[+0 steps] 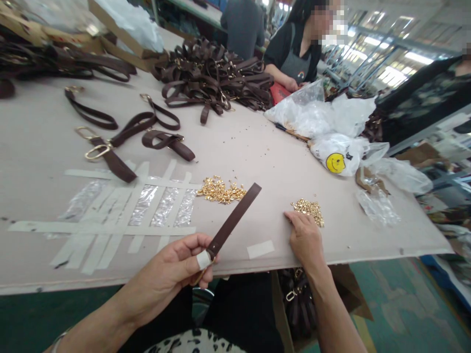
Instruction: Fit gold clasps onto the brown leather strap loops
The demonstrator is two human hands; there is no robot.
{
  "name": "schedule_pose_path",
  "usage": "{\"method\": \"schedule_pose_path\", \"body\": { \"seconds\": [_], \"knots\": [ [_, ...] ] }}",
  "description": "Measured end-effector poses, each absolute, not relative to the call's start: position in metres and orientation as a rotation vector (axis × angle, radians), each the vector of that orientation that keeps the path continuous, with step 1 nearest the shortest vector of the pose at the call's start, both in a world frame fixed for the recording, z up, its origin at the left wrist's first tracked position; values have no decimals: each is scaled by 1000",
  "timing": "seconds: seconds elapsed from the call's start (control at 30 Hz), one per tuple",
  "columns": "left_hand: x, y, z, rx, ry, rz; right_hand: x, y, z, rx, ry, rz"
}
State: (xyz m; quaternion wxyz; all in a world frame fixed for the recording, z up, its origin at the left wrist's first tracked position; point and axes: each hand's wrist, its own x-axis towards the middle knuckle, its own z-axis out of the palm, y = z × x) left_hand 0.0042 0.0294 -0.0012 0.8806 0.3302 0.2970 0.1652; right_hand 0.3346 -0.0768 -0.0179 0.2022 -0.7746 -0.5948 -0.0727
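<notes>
Left hand [180,262] — clamped on brown strap [235,218] | right hand [306,238] — apart, at small gold pieces [312,209], grip unclear

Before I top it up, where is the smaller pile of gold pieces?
In the head view, the pile lies on the table, right of centre, beside the right hand.

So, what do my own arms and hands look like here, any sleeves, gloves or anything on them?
Your left hand and right hand are gloveless, and no sleeves show on either forearm. A strip of white tape sits across your left thumb near its tip. A thin, pale band shows on your left arm at the lower edge. I see no tape on your right hand.
</notes>
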Motion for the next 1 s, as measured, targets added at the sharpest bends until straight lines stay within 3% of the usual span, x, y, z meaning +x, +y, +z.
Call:
{"method": "schedule_pose_path", "body": {
  "seconds": [0.33,1.0],
  "knots": [
    [2,25,2,765,644,395,329,-108,-4,-2186,-1503,-348],
    [15,11,18,679,724,506,331,-96,-6,-2285,-1701,-434]
  ]
}}
